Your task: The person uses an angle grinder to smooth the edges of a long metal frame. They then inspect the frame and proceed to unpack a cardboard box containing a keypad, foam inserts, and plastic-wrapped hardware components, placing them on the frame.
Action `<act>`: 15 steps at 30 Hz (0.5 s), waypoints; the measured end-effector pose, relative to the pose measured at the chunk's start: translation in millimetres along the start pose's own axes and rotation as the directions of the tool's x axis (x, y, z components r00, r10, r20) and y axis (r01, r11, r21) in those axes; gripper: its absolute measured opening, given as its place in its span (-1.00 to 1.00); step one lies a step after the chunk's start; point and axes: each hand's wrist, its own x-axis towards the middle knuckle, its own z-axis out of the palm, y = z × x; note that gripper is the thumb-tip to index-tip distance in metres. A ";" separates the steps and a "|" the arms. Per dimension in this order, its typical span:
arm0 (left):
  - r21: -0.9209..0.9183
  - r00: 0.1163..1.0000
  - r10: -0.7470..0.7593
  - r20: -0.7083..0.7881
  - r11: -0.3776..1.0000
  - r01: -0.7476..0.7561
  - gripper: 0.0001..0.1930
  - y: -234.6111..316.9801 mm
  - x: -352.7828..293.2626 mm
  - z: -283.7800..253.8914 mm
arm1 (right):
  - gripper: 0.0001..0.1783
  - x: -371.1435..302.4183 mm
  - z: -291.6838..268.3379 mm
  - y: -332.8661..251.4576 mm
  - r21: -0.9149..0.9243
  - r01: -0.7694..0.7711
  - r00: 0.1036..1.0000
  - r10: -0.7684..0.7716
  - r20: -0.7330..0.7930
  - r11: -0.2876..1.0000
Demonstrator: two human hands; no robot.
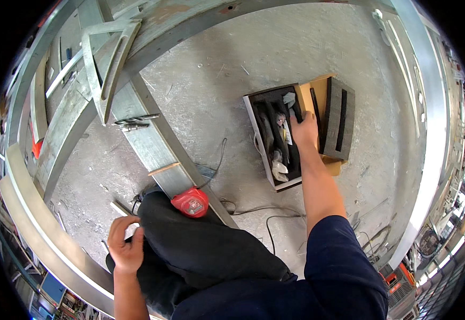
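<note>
My right hand reaches down to the right side of a tool case lying open on the floor. Its fingers are bent and closed, and what they grip, if anything, is hidden. Black foam lines the case, with dark parts and a clear plastic bag inside. Beside it lies a cardboard flap with a slotted grey foam block. My left hand hovers by my left knee with nothing visible in it, fingers loosely curled and apart from the thumb. A red tape measure rests on a steel beam next to my knee.
On the metal frame to the upper left lies a triangular metal square. Drill bits sit on the beam. A dark cable crosses the floor. A curved metal bar borders the left; an orange-and-grey machine stands lower right.
</note>
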 end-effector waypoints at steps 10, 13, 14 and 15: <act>-0.026 0.912 -0.396 -0.106 0.918 0.395 -0.90 -65.2 -82.2 -15.4 | -0.44 -7.7 -6.2 65.2 -0.360 -0.089 0.953 0.184 0.239 0.929; -0.054 0.862 -0.502 -0.073 0.865 0.499 -0.89 -69.7 -93.7 -14.3 | -0.57 4.3 -7.5 76.5 -0.372 -0.018 0.938 0.144 0.316 0.928; -0.045 0.870 -0.486 -0.077 0.874 0.484 -0.88 -73.6 -98.2 -13.0 | -0.61 3.0 -4.7 78.0 -0.380 0.018 0.947 0.106 0.303 0.925; -0.036 0.879 -0.469 -0.079 0.883 0.468 -0.88 -78.9 -102.0 -10.2 | -0.66 1.6 -3.5 80.6 -0.390 0.053 0.955 0.068 0.290 0.919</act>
